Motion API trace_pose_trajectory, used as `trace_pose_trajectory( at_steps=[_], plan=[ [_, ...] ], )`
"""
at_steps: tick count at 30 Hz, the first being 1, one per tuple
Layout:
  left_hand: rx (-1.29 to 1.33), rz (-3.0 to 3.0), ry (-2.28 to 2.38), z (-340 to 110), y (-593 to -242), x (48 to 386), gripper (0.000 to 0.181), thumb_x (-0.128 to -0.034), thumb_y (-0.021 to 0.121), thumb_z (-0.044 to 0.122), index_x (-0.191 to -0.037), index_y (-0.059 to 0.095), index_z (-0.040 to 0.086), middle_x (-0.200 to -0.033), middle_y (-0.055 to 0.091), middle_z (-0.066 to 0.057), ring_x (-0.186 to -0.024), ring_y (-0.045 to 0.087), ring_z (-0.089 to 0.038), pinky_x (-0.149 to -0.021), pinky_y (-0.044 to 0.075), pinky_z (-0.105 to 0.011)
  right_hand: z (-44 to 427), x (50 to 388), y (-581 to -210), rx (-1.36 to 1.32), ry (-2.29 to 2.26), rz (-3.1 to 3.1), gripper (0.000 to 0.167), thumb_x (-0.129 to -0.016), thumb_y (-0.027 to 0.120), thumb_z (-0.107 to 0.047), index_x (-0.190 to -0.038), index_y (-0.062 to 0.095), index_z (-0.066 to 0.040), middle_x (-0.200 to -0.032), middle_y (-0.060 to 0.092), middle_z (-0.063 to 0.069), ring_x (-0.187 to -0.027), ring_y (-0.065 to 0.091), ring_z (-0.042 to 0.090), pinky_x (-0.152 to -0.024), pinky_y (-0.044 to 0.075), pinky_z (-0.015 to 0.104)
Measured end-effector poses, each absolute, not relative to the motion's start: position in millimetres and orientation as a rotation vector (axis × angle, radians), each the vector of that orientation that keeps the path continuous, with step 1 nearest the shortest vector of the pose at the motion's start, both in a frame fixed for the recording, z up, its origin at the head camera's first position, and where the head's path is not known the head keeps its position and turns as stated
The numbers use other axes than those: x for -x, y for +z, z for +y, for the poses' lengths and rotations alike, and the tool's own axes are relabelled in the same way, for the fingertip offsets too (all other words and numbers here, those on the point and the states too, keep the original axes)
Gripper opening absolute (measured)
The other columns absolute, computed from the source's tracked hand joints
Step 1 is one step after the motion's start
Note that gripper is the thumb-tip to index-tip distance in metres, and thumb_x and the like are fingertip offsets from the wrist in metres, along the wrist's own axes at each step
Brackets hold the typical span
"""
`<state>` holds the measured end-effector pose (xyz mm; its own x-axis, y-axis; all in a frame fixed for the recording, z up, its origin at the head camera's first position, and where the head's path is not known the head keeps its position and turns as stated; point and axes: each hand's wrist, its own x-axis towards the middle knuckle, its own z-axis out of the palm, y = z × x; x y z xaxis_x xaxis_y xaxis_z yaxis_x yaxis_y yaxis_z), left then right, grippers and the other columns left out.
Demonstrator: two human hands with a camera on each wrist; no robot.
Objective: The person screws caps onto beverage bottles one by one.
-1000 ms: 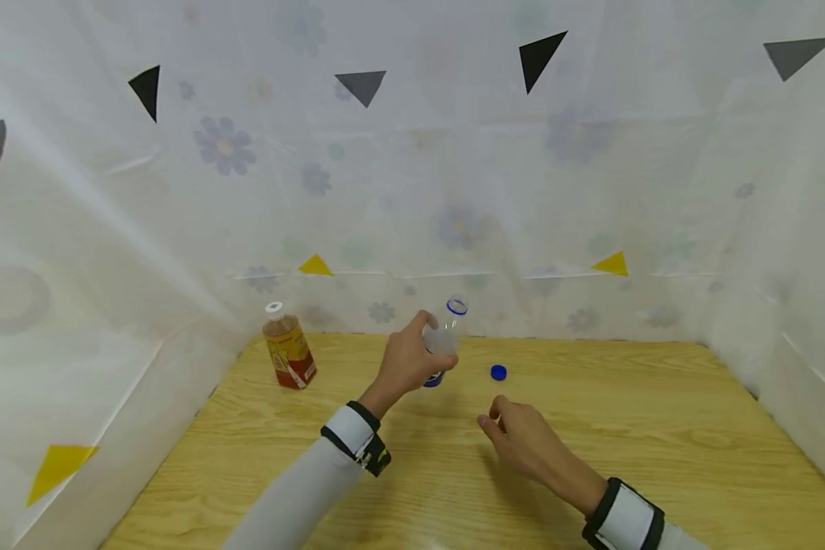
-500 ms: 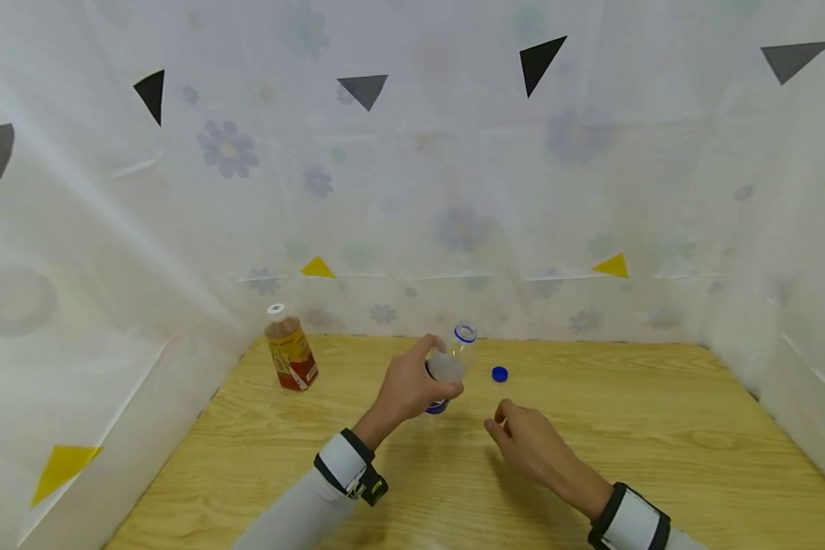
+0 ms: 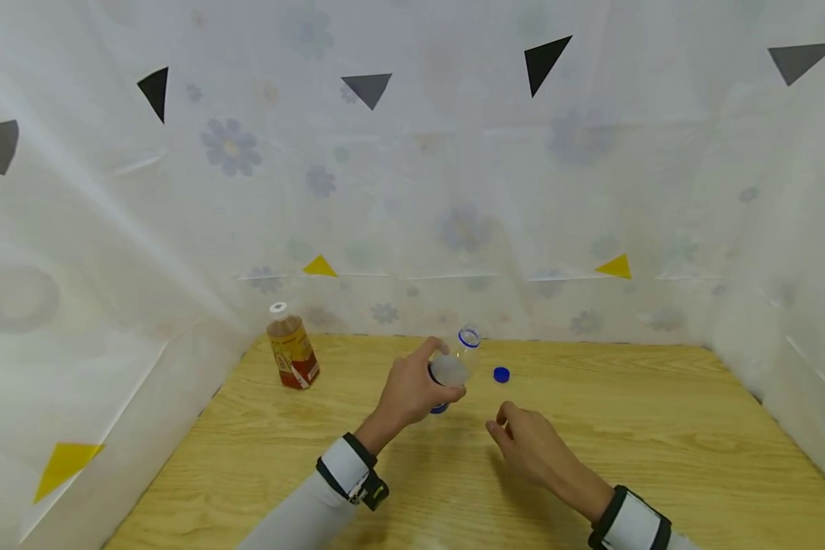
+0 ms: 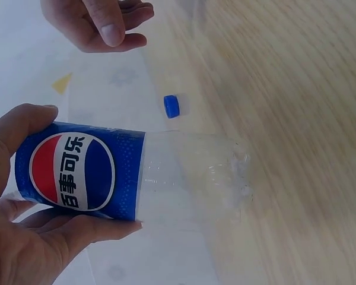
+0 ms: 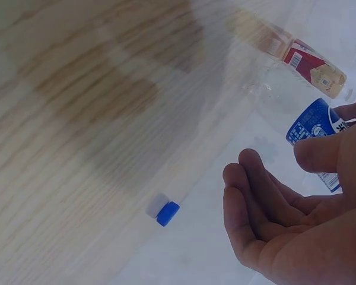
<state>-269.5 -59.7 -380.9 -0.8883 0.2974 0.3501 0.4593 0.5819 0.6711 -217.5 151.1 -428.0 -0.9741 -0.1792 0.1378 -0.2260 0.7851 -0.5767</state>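
As left hand [image 3: 410, 391] holds bottle [image 4: 166, 173] | grip around label [image 4: 95, 169] | base [image 4: 240, 172] beyond

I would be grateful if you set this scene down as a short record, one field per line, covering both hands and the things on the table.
Left hand: grips the clear bottle around its blue label
Right hand: holds nothing, fingers loosely curled
Clear bottle: uncapped, a blue ring at its neck
Blue cap: on the table, beyond the right hand
Amber bottle: upright, left of the clear bottle, with a yellow-and-red label
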Motion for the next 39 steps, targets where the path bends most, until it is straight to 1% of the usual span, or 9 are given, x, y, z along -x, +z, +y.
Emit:
trace_pose_trajectory(
  at_steps=[8,15,19,22,26,31,34,36,39],
  plan=[
    [0.603,-2.612,-1.159,-56.3,-381.0,272.1,0.052,-0.0796,0.087,0.029,-0.121,0.059,0.017,-0.1,0.074,-0.017,-0.084,0.073,-0.027,-0.061,0.057,-0.031,149.5,218.9,-428.9,-0.313,0.96,-2.917,0.014,-0.102,0.062,-0.02,-0.096,0.063,-0.006,-0.064,0.055,-0.002,-0.054,0.049,0.012,-0.049,0.039,0.026],
    [0.612,-2.596,-1.156,-58.4,-382.3,272.0,0.051,-0.0793,0.087,0.028,-0.121,0.059,0.017,-0.096,0.074,-0.014,-0.083,0.073,-0.025,-0.061,0.056,-0.03,149.2,221.0,-427.4,-0.324,0.97,-2.909,0.015,-0.102,0.062,-0.019,-0.099,0.063,-0.004,-0.065,0.057,-0.001,-0.054,0.051,0.012,-0.049,0.041,0.027],
    [0.609,-2.6,-1.156,-58.6,-383.0,272.2,0.052,-0.0793,0.087,0.029,-0.122,0.059,0.018,-0.099,0.074,-0.015,-0.085,0.074,-0.026,-0.062,0.057,-0.031,150.5,228.6,-421.8,-0.351,0.875,-2.86,0.022,-0.103,0.059,-0.019,-0.113,0.061,0.0,-0.08,0.064,0.004,-0.067,0.059,0.014,-0.059,0.049,0.031],
    [0.608,-2.603,-1.145,-58.1,-383.4,273.0,0.053,-0.0793,0.087,0.03,-0.122,0.059,0.017,-0.1,0.074,-0.016,-0.086,0.074,-0.027,-0.063,0.058,-0.032,151.7,239.3,-410.0,-0.405,0.786,-2.745,0.03,-0.104,0.057,-0.018,-0.124,0.059,0.004,-0.096,0.067,0.012,-0.084,0.064,0.023,-0.071,0.054,0.04],
    [0.598,-2.607,-1.132,-57.3,-383.9,274.4,0.053,-0.0789,0.087,0.031,-0.122,0.059,0.018,-0.099,0.075,-0.015,-0.086,0.074,-0.027,-0.063,0.058,-0.032,151.7,257.5,-382.5,-0.459,0.734,-2.584,0.033,-0.104,0.056,-0.017,-0.129,0.057,0.005,-0.105,0.067,0.02,-0.094,0.064,0.034,-0.076,0.054,0.049],
    [0.595,-2.613,-1.134,-56.2,-383.8,275.1,0.054,-0.0785,0.087,0.031,-0.123,0.06,0.019,-0.102,0.075,-0.014,-0.088,0.074,-0.027,-0.064,0.059,-0.033,150.9,281.0,-342.3,-0.46,0.704,-2.469,0.033,-0.105,0.054,-0.02,-0.129,0.057,0.004,-0.1,0.066,0.023,-0.089,0.063,0.037,-0.072,0.052,0.051],
    [0.591,-2.616,-1.131,-56.4,-383.1,275.1,0.055,-0.0781,0.088,0.032,-0.124,0.06,0.019,-0.102,0.075,-0.014,-0.089,0.074,-0.027,-0.065,0.059,-0.034,149.1,295.3,-325.7,-0.442,0.712,-2.45,0.035,-0.107,0.051,-0.022,-0.129,0.056,0.005,-0.102,0.065,0.025,-0.089,0.063,0.038,-0.072,0.052,0.051],
    [0.588,-2.614,-1.134,-56.8,-383.2,274.8,0.055,-0.0777,0.088,0.032,-0.123,0.06,0.018,-0.102,0.075,-0.014,-0.089,0.074,-0.027,-0.065,0.059,-0.034,147.8,303.9,-321.0,-0.424,0.724,-2.461,0.036,-0.107,0.05,-0.021,-0.13,0.055,0.006,-0.103,0.064,0.026,-0.089,0.063,0.039,-0.072,0.052,0.051],
    [0.584,-2.61,-1.141,-55.3,-383.2,274.3,0.055,-0.0766,0.089,0.031,-0.122,0.061,0.018,-0.102,0.075,-0.013,-0.088,0.074,-0.027,-0.064,0.059,-0.034,149.7,317.3,-324.4,-0.395,0.721,-2.506,0.036,-0.108,0.047,-0.018,-0.129,0.054,0.009,-0.096,0.064,0.025,-0.081,0.063,0.036,-0.07,0.052,0.049]
  ],
)
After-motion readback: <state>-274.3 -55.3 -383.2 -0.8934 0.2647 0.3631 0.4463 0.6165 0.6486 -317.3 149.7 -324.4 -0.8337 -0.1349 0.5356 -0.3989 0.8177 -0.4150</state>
